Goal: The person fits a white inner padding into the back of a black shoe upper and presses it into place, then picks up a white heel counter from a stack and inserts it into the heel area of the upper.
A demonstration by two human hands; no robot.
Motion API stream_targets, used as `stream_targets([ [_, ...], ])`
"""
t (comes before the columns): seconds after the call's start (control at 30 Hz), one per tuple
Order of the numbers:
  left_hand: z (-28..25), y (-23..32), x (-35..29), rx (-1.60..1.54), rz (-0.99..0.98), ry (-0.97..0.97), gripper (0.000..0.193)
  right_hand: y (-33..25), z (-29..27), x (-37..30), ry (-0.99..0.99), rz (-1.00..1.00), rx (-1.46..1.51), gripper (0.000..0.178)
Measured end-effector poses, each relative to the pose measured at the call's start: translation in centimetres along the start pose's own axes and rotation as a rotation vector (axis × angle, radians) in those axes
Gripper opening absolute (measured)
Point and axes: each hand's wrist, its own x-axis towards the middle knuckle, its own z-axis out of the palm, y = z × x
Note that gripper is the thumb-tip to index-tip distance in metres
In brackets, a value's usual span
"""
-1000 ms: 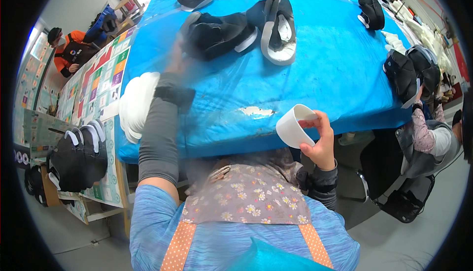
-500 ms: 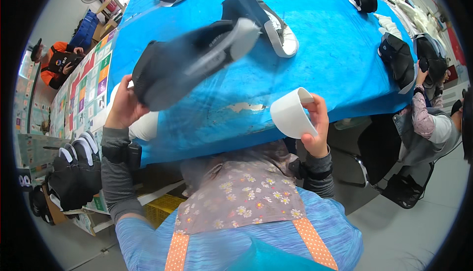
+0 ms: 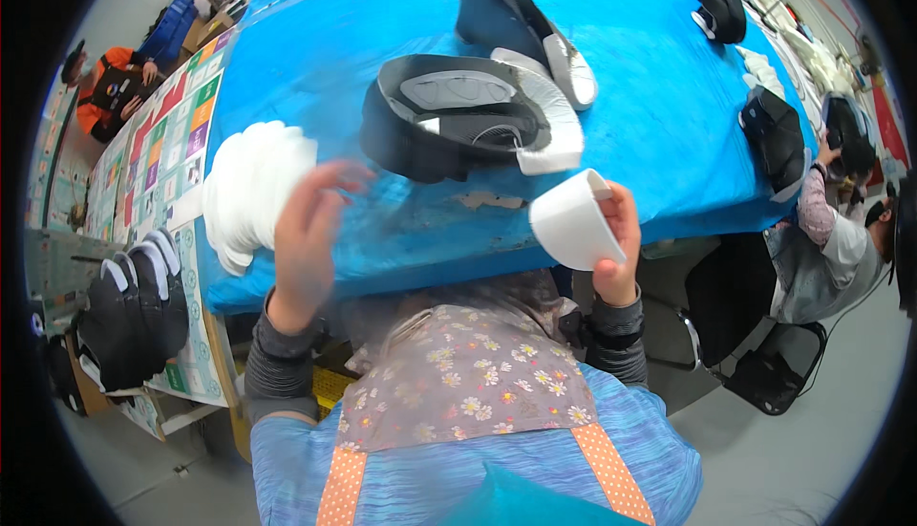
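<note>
A white curved heel counter (image 3: 576,221) is pinched by its end between the thumb and fingers of my right hand (image 3: 617,241), above the near table edge. My left hand (image 3: 310,230) is blurred by motion, its fingers stretched out and nothing visible in it. Just beyond it lies a black shoe upper (image 3: 415,149) on its side, its opening facing me and a white piece around its heel end. A second black shoe upper (image 3: 506,24) with a white heel part lies directly behind, touching or nearly so. To the left of my left hand sits a stack of white curved pieces (image 3: 253,192).
Blue sheeting (image 3: 659,125) covers the table. More black uppers lie along its far and right sides, including one upper (image 3: 772,134). Several uppers (image 3: 134,306) hang at lower left. A co-worker (image 3: 836,239) sits at right; another person (image 3: 115,91) is at far left.
My left hand has let go of the black shoe upper, which now lies on the blue sheeting, and has drawn away from it. The right hand still holds the white heel counter in nearly the same place.
</note>
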Motion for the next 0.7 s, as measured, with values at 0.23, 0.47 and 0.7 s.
stream_targets([
  [0.23, 4.9, 10.2, -2.1, -0.859, 0.571, -0.937, 0.044, -1.5, 0.9, -0.4, -0.001, 0.014, -0.034, 0.12],
  [0.47, 8.4, 10.2, -3.5, -1.378, 0.823, -0.751, 0.042, -1.0, 0.9, -1.0, -0.067, 0.043, -0.056, 0.119],
  [0.7, 5.4, 10.3, -2.4, -1.1, 0.59, -1.05, 0.047, -1.3, 1.1, -1.0, -0.066, 0.039, -0.035, 0.116],
])
